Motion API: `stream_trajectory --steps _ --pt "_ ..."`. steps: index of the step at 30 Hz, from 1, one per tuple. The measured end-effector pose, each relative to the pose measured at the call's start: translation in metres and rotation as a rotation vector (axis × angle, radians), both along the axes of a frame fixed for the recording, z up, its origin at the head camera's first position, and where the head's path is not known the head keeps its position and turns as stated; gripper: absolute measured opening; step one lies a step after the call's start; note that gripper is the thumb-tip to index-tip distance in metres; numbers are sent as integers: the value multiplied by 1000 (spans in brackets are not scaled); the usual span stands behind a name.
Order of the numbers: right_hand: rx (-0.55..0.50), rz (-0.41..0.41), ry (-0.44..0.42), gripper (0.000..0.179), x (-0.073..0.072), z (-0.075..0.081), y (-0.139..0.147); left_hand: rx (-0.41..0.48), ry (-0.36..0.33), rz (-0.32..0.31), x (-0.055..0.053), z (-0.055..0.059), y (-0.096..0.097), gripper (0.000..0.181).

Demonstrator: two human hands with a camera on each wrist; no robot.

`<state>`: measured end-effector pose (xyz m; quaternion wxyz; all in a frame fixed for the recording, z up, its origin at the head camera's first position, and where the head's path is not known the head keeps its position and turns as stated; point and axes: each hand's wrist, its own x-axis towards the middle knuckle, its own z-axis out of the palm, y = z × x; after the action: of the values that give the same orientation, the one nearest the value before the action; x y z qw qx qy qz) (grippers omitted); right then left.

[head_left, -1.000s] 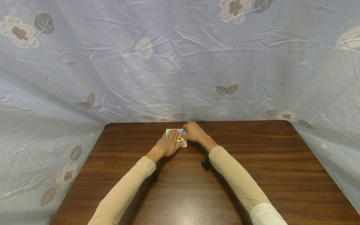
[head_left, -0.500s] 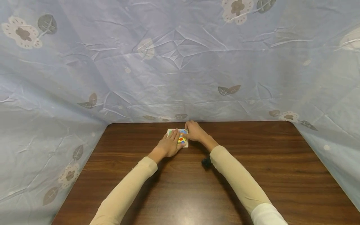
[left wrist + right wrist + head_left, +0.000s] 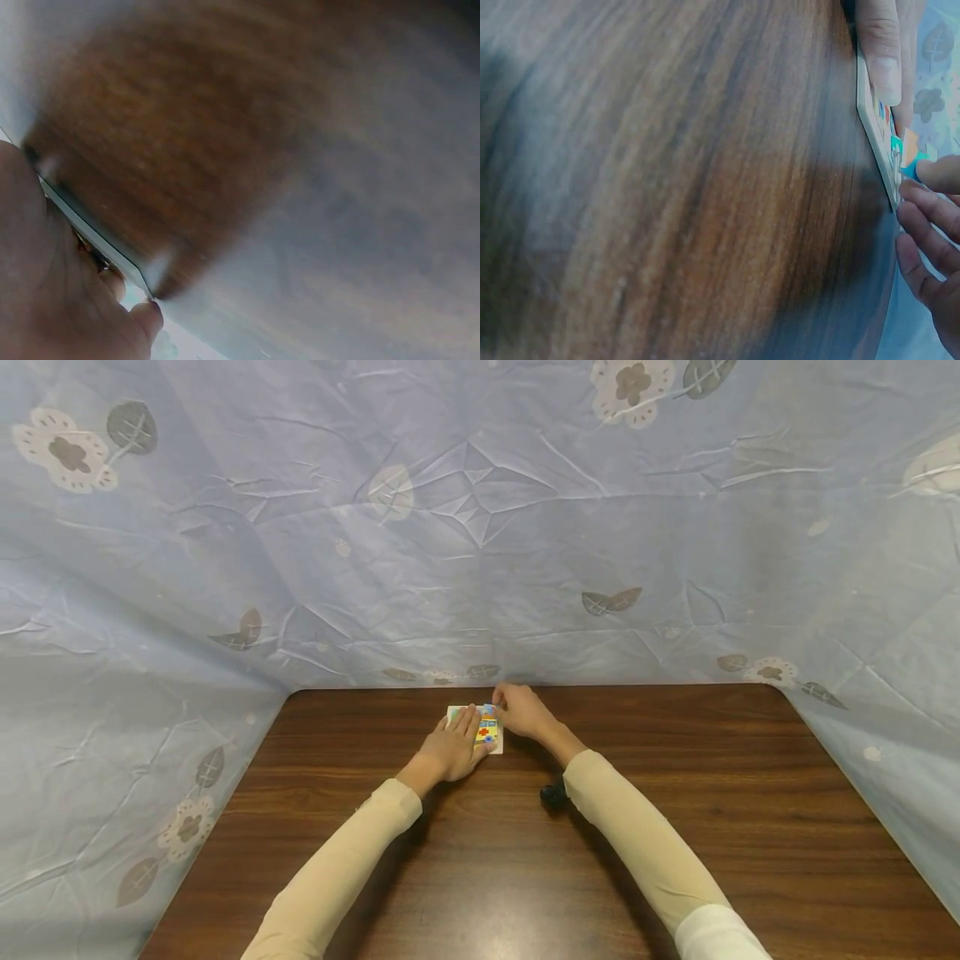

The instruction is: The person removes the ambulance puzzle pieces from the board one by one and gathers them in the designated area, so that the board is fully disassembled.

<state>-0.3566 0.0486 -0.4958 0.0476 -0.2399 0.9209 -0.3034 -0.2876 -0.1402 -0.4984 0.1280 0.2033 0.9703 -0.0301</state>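
Observation:
A small flat puzzle board (image 3: 500,742) with a white rim and a colourful picture lies near the table's far edge. The left hand (image 3: 450,749) rests flat across its left part, fingers straight and thumb along the near side. At the board's far right corner, the right hand (image 3: 522,712) pinches a blue and orange puzzle piece (image 3: 913,163) between thumb and fingers. In the right wrist view that piece stands tilted up from the board. A yellow section with a red cross (image 3: 483,732) shows between the hands. The left hand covers the rest of the picture.
The brown wood-grain table (image 3: 480,860) ends just behind the board. A pale floral cloth (image 3: 480,568) hangs behind it and along both sides. A small black object (image 3: 553,797) shows beside the right sleeve.
The puzzle piece at the far right corner has tilted up under the right hand's fingers, baring more pale board at the right. The left hand has stayed in place on the board.

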Motion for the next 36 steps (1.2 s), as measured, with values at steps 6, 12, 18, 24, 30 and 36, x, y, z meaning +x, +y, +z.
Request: stream_trajectory --steps 6,12,18,24,30,36 --pt "-74 1 32 15 1 -1 2 -2 6 -5 -1 -1 1 83" --pt "-173 -33 64 16 4 2 11 4 5 -4 0 -1 1 83" --pt "-299 -59 29 18 8 9 27 14 4 -2 -1 -1 0 83" --pt "-412 -76 -37 20 14 12 46 22 10 6 -1 0 -2 83" --pt "-427 -91 -54 24 19 11 73 27 5 6 0 -1 -2 83" --pt "-404 -141 -55 23 22 10 103 45 -6 2 0 -2 -2 83"
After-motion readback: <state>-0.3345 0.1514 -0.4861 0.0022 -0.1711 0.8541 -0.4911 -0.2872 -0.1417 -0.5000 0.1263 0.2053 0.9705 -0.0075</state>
